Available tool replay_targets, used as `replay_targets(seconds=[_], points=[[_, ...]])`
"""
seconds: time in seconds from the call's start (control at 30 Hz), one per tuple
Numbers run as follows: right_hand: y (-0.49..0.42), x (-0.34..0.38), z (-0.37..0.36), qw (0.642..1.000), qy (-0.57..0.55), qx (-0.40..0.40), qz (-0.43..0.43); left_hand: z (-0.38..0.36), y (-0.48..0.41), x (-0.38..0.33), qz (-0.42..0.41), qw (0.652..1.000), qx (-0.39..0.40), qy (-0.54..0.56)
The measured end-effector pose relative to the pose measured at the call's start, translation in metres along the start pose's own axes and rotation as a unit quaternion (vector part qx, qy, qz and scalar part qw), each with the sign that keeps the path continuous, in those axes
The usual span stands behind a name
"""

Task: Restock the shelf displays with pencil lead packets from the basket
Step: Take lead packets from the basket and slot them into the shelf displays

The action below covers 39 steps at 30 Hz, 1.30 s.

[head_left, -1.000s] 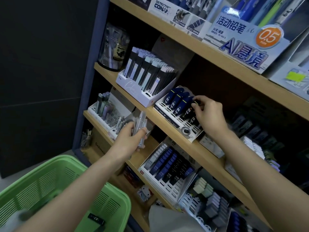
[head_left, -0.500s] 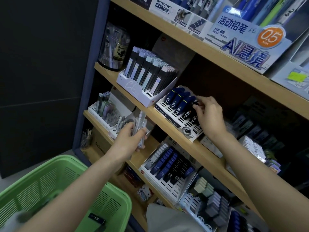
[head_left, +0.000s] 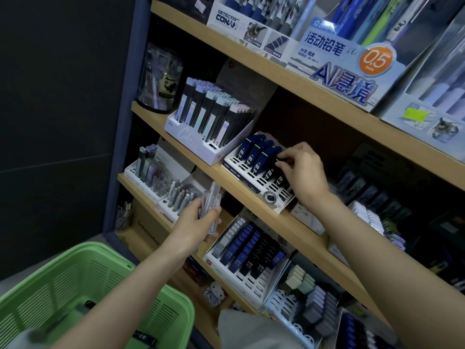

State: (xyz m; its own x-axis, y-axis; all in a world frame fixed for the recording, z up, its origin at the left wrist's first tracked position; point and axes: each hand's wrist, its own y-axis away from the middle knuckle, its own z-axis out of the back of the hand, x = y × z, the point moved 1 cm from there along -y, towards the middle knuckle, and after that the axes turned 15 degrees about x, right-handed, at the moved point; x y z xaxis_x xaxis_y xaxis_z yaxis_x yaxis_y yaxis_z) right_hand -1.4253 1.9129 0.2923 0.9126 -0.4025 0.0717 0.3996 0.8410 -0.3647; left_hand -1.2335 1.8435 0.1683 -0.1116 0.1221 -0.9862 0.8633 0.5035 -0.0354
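A white slotted display tray [head_left: 270, 197] on the middle shelf holds dark blue lead packets [head_left: 259, 157] marked "ED". My right hand [head_left: 303, 172] is at the tray's right side, its fingertips pinching a dark packet [head_left: 283, 160] in the back rows. My left hand [head_left: 195, 224] hovers lower, in front of the shelf below, gripping a bundle of clear lead packets [head_left: 212, 201] held upright. A green plastic basket [head_left: 100, 285] sits at the lower left, with one dark packet [head_left: 144, 340] lying in it.
A white tray of tall dark packets [head_left: 214, 122] stands left of the blue ones. Below is a tray of HB lead cases [head_left: 251, 250] and trays of grey tubes [head_left: 161, 177]. The top shelf carries pencil display boxes [head_left: 344, 64]. A dark wall lies to the left.
My right hand has shifted slightly up and back along the blue packet tray. My left hand with the clear packets has stayed almost still.
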Motion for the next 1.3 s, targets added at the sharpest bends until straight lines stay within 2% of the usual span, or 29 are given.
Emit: replay_targets(seconds=[0.1, 0.33, 0.53, 0.67, 0.8, 0.9, 1.03, 1.2, 1.3], points=[[-0.001, 0.001, 0.003, 1.000, 0.004, -0.006, -0.011, 0.000, 0.001, 0.001, 0.001, 1.000, -0.001, -0.007], [0.001, 0.004, 0.005, 0.997, 0.072, 0.039, 0.015, 0.000, 0.004, 0.003, 0.007, 1.000, 0.002, -0.006], [0.005, 0.002, 0.007, 0.999, -0.017, 0.043, -0.010, 0.000, 0.004, 0.003, 0.004, 1.000, 0.005, -0.015], [0.017, 0.014, 0.006, 1.000, -0.006, 0.022, -0.015, -0.001, 0.006, 0.005, 0.006, 1.000, 0.012, -0.026], [0.029, 0.027, -0.004, 1.000, 0.003, 0.002, 0.025, -0.001, 0.007, 0.006, 0.010, 0.999, 0.013, -0.032], [0.025, 0.021, -0.009, 1.000, 0.019, 0.003, -0.014, 0.001, 0.008, 0.005, 0.008, 1.000, 0.009, -0.028], [0.011, 0.006, -0.008, 0.993, -0.090, 0.013, -0.074, 0.002, 0.008, 0.005, 0.004, 1.000, 0.008, -0.014], [-0.006, -0.001, 0.006, 0.989, -0.129, 0.014, -0.074, 0.003, 0.005, 0.003, 0.005, 1.000, 0.005, -0.009], [-0.013, 0.000, 0.011, 0.991, -0.115, 0.030, -0.059, 0.001, 0.004, 0.002, 0.001, 1.000, 0.008, -0.005]])
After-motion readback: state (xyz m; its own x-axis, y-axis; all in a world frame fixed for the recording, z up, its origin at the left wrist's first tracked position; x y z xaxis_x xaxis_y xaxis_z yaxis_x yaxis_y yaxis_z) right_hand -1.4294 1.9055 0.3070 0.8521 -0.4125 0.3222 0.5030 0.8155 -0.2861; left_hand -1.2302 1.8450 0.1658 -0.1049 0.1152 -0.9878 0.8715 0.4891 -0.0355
